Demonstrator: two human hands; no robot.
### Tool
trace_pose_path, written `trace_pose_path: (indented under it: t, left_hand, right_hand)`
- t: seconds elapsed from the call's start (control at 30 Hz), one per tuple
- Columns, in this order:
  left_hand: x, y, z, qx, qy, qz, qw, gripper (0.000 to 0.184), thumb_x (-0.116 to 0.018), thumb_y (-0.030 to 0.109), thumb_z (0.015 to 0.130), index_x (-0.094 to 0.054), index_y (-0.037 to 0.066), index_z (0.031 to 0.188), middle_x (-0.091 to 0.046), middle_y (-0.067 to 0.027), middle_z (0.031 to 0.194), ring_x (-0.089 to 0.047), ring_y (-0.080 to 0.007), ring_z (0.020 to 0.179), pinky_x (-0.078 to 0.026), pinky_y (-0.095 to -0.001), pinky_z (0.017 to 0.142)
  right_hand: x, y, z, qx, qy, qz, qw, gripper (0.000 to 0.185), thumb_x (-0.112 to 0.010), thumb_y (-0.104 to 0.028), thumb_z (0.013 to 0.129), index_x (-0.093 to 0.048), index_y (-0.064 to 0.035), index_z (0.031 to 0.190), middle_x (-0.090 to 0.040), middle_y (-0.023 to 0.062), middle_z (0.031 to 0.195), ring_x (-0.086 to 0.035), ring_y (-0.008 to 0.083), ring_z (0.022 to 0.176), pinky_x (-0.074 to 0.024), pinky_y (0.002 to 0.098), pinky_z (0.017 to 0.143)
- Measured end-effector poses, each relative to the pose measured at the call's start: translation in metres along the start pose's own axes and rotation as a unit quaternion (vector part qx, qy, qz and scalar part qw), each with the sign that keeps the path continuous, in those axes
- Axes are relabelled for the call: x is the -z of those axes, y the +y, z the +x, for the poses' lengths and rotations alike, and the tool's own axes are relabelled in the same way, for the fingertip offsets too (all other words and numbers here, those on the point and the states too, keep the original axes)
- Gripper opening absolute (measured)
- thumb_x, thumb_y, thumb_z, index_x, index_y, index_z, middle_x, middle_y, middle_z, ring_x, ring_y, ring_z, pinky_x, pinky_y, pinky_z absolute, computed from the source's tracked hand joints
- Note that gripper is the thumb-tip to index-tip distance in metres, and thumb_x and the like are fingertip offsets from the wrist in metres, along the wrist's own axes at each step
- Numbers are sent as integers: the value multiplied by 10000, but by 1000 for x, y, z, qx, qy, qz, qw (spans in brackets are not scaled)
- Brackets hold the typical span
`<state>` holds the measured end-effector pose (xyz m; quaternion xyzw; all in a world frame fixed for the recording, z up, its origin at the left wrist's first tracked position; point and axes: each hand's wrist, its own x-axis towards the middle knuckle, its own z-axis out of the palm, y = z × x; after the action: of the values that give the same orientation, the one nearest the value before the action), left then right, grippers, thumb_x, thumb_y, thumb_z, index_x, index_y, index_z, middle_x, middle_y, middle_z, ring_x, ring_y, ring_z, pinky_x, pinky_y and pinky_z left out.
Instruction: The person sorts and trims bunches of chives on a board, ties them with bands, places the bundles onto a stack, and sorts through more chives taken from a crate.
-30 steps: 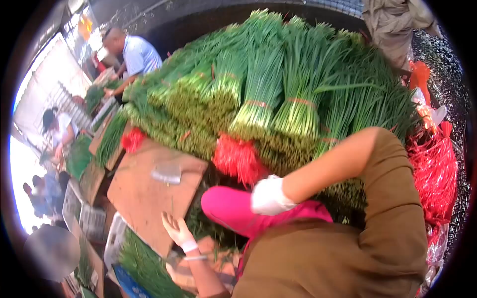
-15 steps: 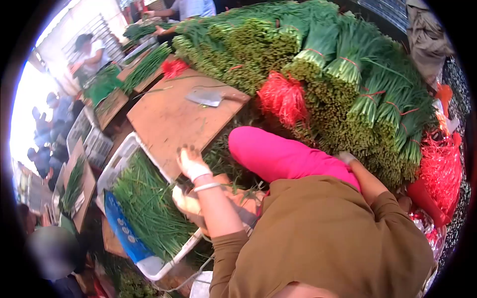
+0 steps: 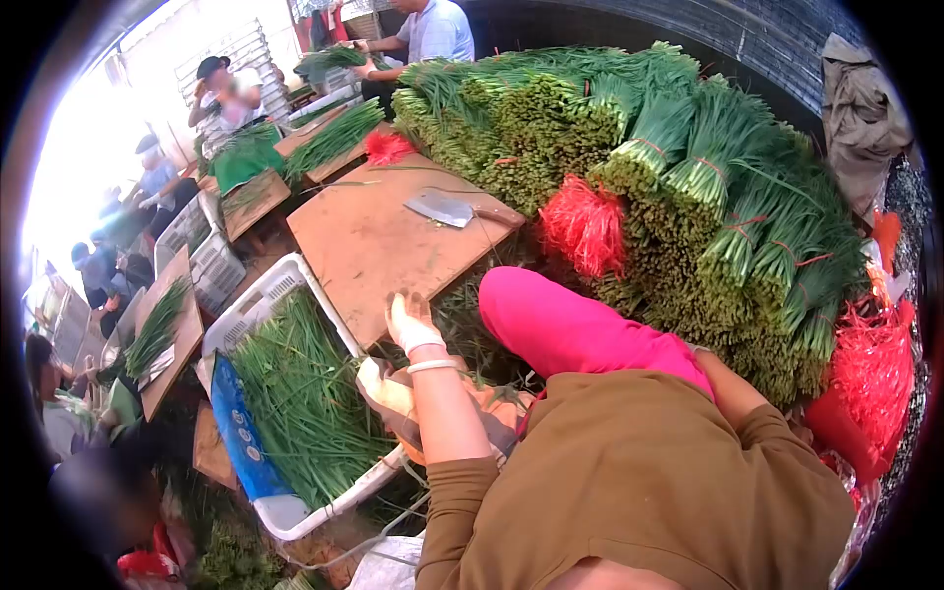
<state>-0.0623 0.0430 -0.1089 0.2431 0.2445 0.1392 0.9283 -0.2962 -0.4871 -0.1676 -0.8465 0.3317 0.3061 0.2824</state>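
Observation:
My left hand (image 3: 413, 323), in a pale glove with dirty fingertips, is at the near corner of a wooden board (image 3: 364, 246). Its fingers are apart and hold nothing. A cleaver (image 3: 442, 207) lies on the board's far right part. Loose green stalks (image 3: 300, 393) fill a white crate (image 3: 346, 508) to the left of that hand. My right forearm (image 3: 733, 386) reaches down beside the pink trouser leg (image 3: 600, 320); the right hand is almost wholly hidden behind the leg, with only a bit near the wrist showing.
Tied green bundles (image 3: 728, 177) are piled high at the right and back. Red ties (image 3: 584, 226) hang in front of the pile, with more red strips (image 3: 870, 374) at the far right. Several people work at the left and back, one in a light blue shirt (image 3: 440, 31).
The view has turned, bringing the crate into sight. My right hand has gone from above the pink leg to its far side. My left hand has stayed near the board, still empty.

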Motion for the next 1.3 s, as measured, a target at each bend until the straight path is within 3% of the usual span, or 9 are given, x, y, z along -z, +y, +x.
trace_pose_path:
  t: [0.13,0.23,0.37,0.43,0.8,0.97,1.07,1.2,1.3]
  left_hand:
    - [5,-4,4,18,-6,-14,1000,291,-588,203,887,-479,157,1153,-574,-67,1110,-553,-260,962,-479,-428,802]
    - [31,-25,37,3,-45,-25,999,131,-592,165,880,-509,165,981,-577,-36,919,-544,-218,822,-464,-400,734]
    - [11,-14,3,-42,18,33,998,316,-707,165,799,-550,136,1072,-581,16,785,-542,-129,625,-457,-299,527]
    - [16,-19,9,-37,-5,42,998,315,-683,170,821,-567,140,1113,-608,2,805,-570,-137,638,-460,-300,528]
    - [21,-24,2,17,-44,178,983,494,-644,243,852,-495,83,1295,-602,-32,1102,-583,-164,895,-466,-297,722]
    - [-5,-2,-15,-110,-145,237,954,426,-588,138,883,-489,26,1282,-604,-81,1179,-579,-135,939,-461,-232,761]
    - [-11,63,-32,-195,-198,231,932,392,-597,35,857,-510,0,1238,-609,-127,1179,-599,-192,1045,-485,-287,897]
    - [38,173,-42,-275,-66,450,847,378,-571,66,858,-529,-23,1223,-632,-140,1136,-609,-192,1023,-481,-290,893]
    - [123,232,-46,-175,92,612,766,520,-637,191,837,-485,-54,1270,-577,-176,1239,-542,-240,1164,-405,-316,1006]
  right_hand:
    - [16,-55,3,93,-22,6,995,340,-555,-337,858,-705,-70,1005,-684,158,1011,-637,318,910,-473,388,833]
    - [31,-134,-36,285,35,-98,953,331,-563,-319,844,-702,-71,1016,-684,152,1000,-649,256,912,-480,333,839]
    - [26,-215,-58,280,61,-53,956,301,-574,-192,799,-689,-58,1043,-687,152,972,-656,262,905,-499,332,813]
    - [21,-246,-76,415,116,-89,898,270,-589,-153,835,-670,-37,1066,-669,177,1020,-638,291,962,-487,346,839]
    - [-10,-291,-19,540,74,-25,838,402,-633,-24,815,-585,-23,1214,-651,157,1062,-630,249,931,-485,317,841]
    - [-13,-326,-40,568,59,12,820,445,-597,53,811,-564,-42,1244,-634,126,1086,-613,228,949,-484,306,835]
    - [-24,-352,-31,633,71,25,770,409,-588,58,820,-583,-47,1215,-627,130,1084,-611,232,964,-483,298,844]
    - [-38,-405,-28,696,70,-25,714,375,-614,16,807,-612,-70,1172,-624,134,1102,-602,284,1008,-479,333,876]
    - [-52,-460,-21,729,42,-88,677,370,-611,-5,802,-611,-55,1168,-613,131,1152,-568,303,1083,-435,355,954]
